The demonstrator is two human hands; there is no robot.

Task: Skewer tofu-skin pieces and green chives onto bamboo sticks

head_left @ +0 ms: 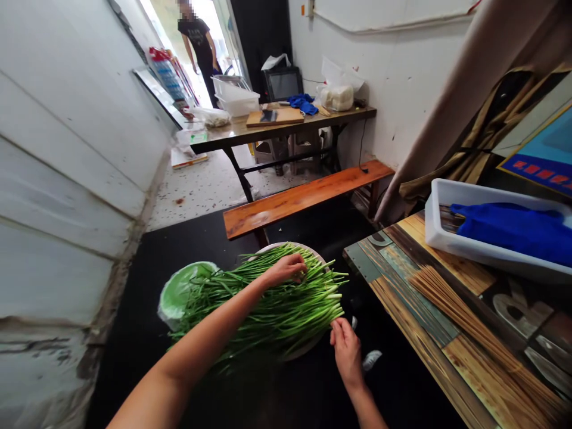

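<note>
A large heap of green chives (pixel 286 310) lies across a round basin (pixel 315 253), their pale cut ends pointing right. My left hand (pixel 288 269) is over the top of the heap, fingers curled together; whatever is in them is too small to make out. At the lower right edge of the bunch, my right hand (pixel 346 345) has its thumb and fingers pinched at the pale ends of the chives. Leaf tips spread left over a green bowl (pixel 172 292) lined with clear plastic.
Right of me stands a wood-patterned table (pixel 402 304) with thin wooden skewers (pixel 465 322) and a white bin (pixel 487 250) holding blue cloth (pixel 513 226). Ahead are an orange-brown bench (pixel 304 199) and a cluttered table (pixel 241 132). A person (pixel 199 44) stands by the doorway.
</note>
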